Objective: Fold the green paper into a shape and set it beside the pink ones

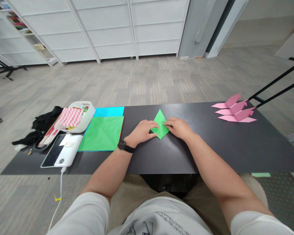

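A person sits at a dark table [210,153] with both forearms stretched out over it. At the middle of the tabletop lies a folded green paper [160,125], kite-shaped, its sharp tip pointing to twelve o'clock and its blunter corner toward six.

The left hand [141,130] lies palm down at nine o'clock of the paper, fingers flat and spread loosely, the fingertips pressing on the paper's left edge. It grasps nothing; it only presses. A black watch [123,145] sits on that wrist. The right hand [178,127] lies at three o'clock of the paper, likewise palm down, fingers slightly curled with the tips on the right edge of the fold. Whether those fingertips pinch a flap or simply press it flat, I cannot tell from here.

Farther out at nine o'clock lies a flat green sheet [102,133] on top of a blue sheet [109,111], whose far strip shows beyond it. Just beside them, still farther toward nine, stands a white tray [87,124] holding pink zigzag-patterned paper [70,117]. A white device [61,150] lies toward seven o'clock of the tray, with a cable dropping off the table's near edge. Black cloth [45,122] is heaped at the far left end.

Well apart, toward two o'clock, three folded pink papers [235,112] sit in a row near the table's right corner.
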A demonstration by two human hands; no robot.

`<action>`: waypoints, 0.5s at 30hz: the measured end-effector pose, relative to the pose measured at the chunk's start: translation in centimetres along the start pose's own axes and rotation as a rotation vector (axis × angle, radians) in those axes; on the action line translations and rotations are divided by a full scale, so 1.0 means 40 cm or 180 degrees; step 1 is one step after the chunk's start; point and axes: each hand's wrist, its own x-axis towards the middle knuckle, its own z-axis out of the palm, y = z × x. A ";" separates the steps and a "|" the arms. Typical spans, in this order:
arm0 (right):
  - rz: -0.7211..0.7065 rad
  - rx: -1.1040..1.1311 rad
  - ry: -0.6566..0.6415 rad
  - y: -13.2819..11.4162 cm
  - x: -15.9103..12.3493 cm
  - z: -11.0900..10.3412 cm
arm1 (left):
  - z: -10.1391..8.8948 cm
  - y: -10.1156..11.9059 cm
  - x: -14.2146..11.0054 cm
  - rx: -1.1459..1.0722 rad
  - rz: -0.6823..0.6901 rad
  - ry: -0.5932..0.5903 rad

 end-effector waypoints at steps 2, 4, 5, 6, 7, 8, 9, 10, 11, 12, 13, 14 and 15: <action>-0.0041 0.0081 0.0010 0.005 -0.002 -0.002 | -0.004 -0.007 0.001 -0.0052 0.0011 -0.0021; -0.0119 0.0188 -0.0024 0.011 -0.006 -0.010 | -0.010 -0.014 0.003 -0.0130 0.0057 -0.0046; -0.0164 0.0253 -0.0049 0.013 -0.008 -0.015 | -0.012 -0.016 0.003 -0.0168 0.0091 -0.0053; -0.0211 0.0326 -0.0081 0.015 -0.011 -0.021 | -0.014 -0.018 0.004 -0.0202 0.0126 -0.0058; -0.0253 0.0401 -0.0115 0.016 -0.013 -0.027 | -0.016 -0.020 0.004 -0.0228 0.0157 -0.0059; -0.0294 0.0473 -0.0158 0.018 -0.016 -0.033 | -0.017 -0.022 0.005 -0.0242 0.0175 -0.0056; -0.0329 0.0534 -0.0203 0.019 -0.018 -0.037 | -0.018 -0.023 0.005 -0.0246 0.0181 -0.0057; -0.0356 0.0580 -0.0243 0.020 -0.020 -0.040 | -0.018 -0.023 0.005 -0.0241 0.0179 -0.0063; -0.0373 0.0611 -0.0276 0.021 -0.021 -0.042 | -0.018 -0.024 0.006 -0.0229 0.0169 -0.0072; -0.0379 0.0630 -0.0295 0.023 -0.022 -0.042 | -0.018 -0.024 0.006 -0.0213 0.0156 -0.0083; -0.0380 0.0645 -0.0301 0.024 -0.023 -0.042 | -0.018 -0.024 0.006 -0.0198 0.0143 -0.0094; -0.0382 0.0661 -0.0300 0.025 -0.023 -0.040 | -0.017 -0.024 0.006 -0.0192 0.0132 -0.0102; -0.0388 0.0680 -0.0298 0.027 -0.022 -0.039 | -0.017 -0.025 0.007 -0.0195 0.0122 -0.0104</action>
